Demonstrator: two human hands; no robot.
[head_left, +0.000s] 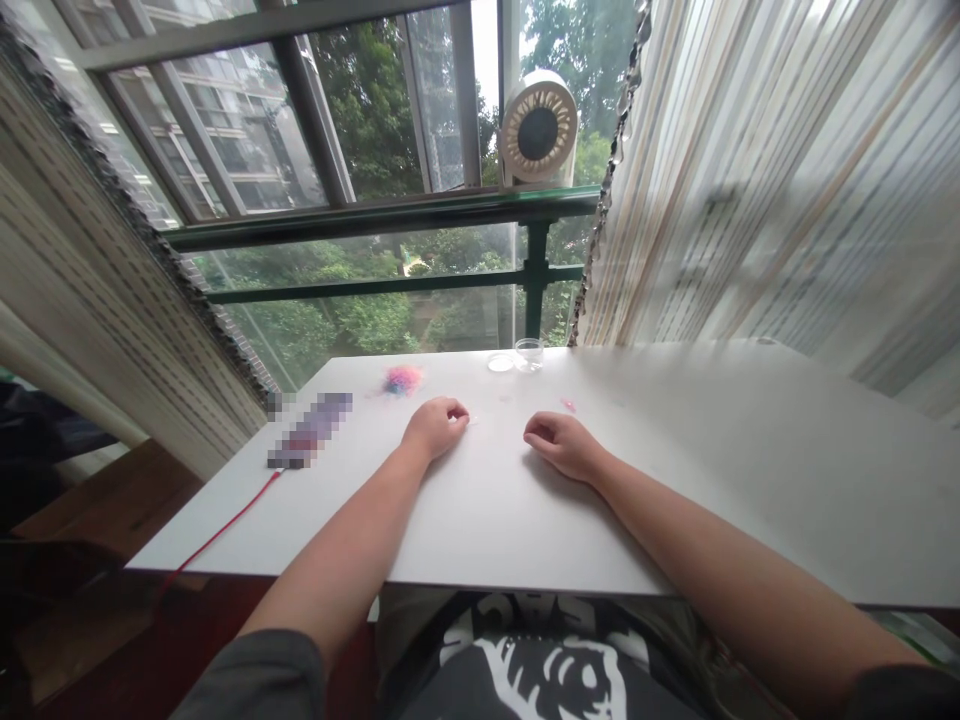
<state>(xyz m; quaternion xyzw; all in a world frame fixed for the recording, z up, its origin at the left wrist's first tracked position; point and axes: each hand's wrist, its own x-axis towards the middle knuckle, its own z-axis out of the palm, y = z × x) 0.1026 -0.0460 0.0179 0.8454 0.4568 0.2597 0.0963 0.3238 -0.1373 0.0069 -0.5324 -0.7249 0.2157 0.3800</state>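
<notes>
1 tiny pale piece (472, 421) pinched in the left hand (435, 426), near side and left of the clear cup (529, 362), long axis unreadable! Near side again, slightly right of that cup: right hand (564, 446), loosely curled, farther from the piece, contents impossible to tell.

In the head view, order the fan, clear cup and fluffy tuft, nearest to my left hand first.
1. Fluffy tuft, beyond your left hand, slightly left.
2. Clear cup, farther back, to the right.
3. Fan, above the green railing.
</notes>
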